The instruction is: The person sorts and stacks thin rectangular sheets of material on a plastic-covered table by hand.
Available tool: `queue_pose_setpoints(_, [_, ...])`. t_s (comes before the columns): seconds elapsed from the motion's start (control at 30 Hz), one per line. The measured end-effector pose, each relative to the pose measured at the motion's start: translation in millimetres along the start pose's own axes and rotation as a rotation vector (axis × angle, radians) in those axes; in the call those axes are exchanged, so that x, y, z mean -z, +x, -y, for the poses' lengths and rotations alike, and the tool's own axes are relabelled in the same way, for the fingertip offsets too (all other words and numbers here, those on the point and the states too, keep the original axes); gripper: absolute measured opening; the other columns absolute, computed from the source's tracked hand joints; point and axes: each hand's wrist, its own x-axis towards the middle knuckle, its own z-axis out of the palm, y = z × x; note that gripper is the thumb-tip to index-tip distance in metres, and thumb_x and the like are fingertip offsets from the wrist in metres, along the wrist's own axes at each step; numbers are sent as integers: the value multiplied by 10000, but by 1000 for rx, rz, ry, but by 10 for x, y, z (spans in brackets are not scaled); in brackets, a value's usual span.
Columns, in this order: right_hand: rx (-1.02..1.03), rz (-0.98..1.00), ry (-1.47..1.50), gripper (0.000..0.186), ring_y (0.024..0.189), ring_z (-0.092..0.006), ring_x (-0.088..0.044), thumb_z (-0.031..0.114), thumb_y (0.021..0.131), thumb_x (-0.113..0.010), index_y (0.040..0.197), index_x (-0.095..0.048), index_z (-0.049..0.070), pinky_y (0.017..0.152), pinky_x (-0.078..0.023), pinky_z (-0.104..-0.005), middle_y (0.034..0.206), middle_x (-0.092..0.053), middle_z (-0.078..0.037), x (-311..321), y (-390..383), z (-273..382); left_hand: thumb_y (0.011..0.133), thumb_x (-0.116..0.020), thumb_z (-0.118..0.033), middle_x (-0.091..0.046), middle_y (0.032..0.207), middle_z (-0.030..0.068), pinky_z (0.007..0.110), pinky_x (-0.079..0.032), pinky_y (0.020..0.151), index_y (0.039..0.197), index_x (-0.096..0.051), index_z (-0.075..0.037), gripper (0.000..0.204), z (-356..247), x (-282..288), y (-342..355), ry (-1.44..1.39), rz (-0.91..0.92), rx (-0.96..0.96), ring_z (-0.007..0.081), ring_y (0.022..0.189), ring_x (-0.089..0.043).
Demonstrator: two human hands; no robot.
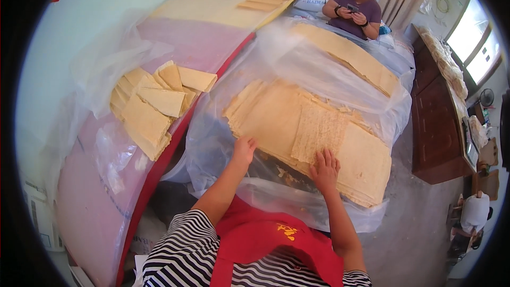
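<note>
A wide stack of thin tan sheets (265,111) lies on clear plastic in front of me, with a rougher, textured piece (320,130) on top toward the right. My left hand (244,150) rests at the stack's near left edge, its fingers apart and slightly bent. My right hand (325,169) touches the lower edge of the textured piece with spread fingers. Torn flakes show along the stack's near side and behind the textured piece.
A pink board (93,180) on the left carries folded sheets (143,111). Another long stack (345,53) lies farther back. Someone in purple (350,18) holds a phone. A dark wooden cabinet (433,133) lines the right wall; another person (475,215) is at the far right.
</note>
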Motion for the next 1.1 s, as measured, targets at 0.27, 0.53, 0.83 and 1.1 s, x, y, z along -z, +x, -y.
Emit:
queue_pose_setpoints(0.27, [22, 26, -30, 524, 1281, -299, -332, 301, 780, -605, 1254, -480, 117, 1034, -226, -458, 1361, -398, -128, -12, 4, -1, 820, -576, -112, -602, 758, 65, 301, -498, 568, 888, -553, -49, 95, -167, -50, 191, -188, -91, 230, 191, 653, -580])
queue_pose_setpoints(0.53, [12, 40, -60, 522, 1293, -301, -313, 315, 800, -583, 1268, -470, 112, 1047, -209, -457, 1372, -384, -129, -50, -57, -32, 771, -563, -25, -504, 612, 14, 247, -393, 449, 765, -483, -99, 109, -222, -271, 78, 62, -35, 62, 118, 535, -508])
queue_pose_setpoints(0.83, [71, -30, -43, 511, 1256, -323, -356, 309, 788, -593, 1245, -486, 106, 1018, -248, -476, 1334, -420, -148, -18, -15, -18, 730, -558, 17, -543, 1018, 77, 290, -443, 773, 1117, -488, -62, 401, -46, -366, 107, 657, 181, -362, 194, 922, -542])
queue_pose_setpoints(1.1, [42, -5, -59, 495, 1239, -322, -371, 314, 769, -611, 1204, -506, 104, 1005, -258, -483, 1316, -433, -148, 15, -3, 9, 658, -535, 33, -266, 1396, 226, 367, -279, 1049, 1247, -444, -16, 598, -83, -405, -103, 870, 330, -810, 373, 1324, -221])
